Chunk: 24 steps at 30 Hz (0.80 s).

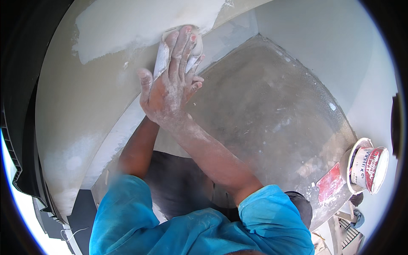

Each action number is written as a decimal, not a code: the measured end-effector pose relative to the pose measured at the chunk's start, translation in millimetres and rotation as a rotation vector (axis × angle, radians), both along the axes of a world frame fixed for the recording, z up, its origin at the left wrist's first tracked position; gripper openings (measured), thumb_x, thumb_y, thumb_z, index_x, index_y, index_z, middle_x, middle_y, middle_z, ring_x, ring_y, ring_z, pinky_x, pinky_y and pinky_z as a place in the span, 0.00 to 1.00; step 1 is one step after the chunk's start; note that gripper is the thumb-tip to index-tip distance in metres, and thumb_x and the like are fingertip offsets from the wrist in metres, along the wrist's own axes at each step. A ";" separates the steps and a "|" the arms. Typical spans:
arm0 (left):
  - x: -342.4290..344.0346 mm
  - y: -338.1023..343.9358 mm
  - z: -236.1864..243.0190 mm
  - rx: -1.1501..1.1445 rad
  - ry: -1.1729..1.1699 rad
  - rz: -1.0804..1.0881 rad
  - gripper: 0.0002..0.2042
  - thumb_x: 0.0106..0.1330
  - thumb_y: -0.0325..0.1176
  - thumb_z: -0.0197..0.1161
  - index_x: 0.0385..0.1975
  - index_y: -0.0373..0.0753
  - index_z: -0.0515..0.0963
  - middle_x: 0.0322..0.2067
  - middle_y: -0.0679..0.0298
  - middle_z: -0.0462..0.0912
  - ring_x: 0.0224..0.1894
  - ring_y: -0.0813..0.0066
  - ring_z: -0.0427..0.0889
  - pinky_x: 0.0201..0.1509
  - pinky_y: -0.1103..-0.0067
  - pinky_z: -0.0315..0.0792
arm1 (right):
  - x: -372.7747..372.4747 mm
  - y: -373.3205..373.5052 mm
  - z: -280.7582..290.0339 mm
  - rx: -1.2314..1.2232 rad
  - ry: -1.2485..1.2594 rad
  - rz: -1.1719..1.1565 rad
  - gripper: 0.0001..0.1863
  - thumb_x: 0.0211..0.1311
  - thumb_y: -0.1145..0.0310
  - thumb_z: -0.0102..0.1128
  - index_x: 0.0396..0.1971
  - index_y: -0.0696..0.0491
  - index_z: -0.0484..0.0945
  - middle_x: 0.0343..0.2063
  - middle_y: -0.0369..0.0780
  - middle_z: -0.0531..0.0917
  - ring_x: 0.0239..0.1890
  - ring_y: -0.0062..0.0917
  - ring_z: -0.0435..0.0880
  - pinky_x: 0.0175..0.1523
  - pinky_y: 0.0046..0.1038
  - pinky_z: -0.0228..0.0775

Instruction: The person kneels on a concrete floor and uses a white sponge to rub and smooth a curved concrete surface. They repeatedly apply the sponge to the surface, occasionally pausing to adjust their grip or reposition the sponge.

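My dusty right hand (170,91) lies over my left hand, its fingers stretched together along a white pad, possibly folded abrasive sheet (162,58), against the wall (93,93). My left hand (193,83) is mostly hidden beneath, with curled fingers showing at the pad's right side; both hands appear to hold the pad. The pad is at the lower edge of a white filler patch (140,21) on the beige surface.
A grey concrete floor (263,106) spreads below, bordered by a pale wall (331,51). At the right stand stacked white tubs (367,168) beside a red, dust-smeared flat piece (329,182). Dark panels and cables are at the lower left.
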<state>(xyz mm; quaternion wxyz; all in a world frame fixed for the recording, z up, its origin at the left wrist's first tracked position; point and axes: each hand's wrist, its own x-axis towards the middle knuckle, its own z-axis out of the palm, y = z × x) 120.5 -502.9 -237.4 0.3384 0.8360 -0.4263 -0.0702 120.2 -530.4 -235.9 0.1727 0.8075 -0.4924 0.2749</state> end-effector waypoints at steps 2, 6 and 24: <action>-8.1 -0.8 19.3 0.295 -0.472 0.015 0.17 0.65 0.41 0.70 0.51 0.43 0.83 0.52 0.60 0.83 0.58 0.68 0.77 0.64 0.70 0.68 | -6.5 1.3 8.0 0.048 -0.200 0.171 0.37 0.72 0.57 0.52 0.74 0.59 0.54 0.75 0.56 0.49 0.78 0.51 0.45 0.76 0.64 0.32; 27.7 31.4 -10.5 0.181 -0.075 -0.047 0.18 0.67 0.38 0.67 0.56 0.47 0.79 0.58 0.62 0.80 0.59 0.57 0.77 0.66 0.65 0.66 | -50.6 -107.0 68.2 0.451 -1.146 0.820 0.36 0.74 0.56 0.49 0.72 0.63 0.54 0.75 0.58 0.48 0.78 0.54 0.43 0.74 0.67 0.32; 33.9 -9.2 -36.8 0.069 0.230 -0.141 0.18 0.70 0.43 0.64 0.55 0.42 0.80 0.52 0.58 0.85 0.55 0.63 0.82 0.63 0.68 0.71 | -67.5 -72.8 37.2 0.406 -1.139 1.038 0.36 0.74 0.57 0.49 0.69 0.71 0.58 0.75 0.61 0.46 0.78 0.57 0.40 0.73 0.69 0.27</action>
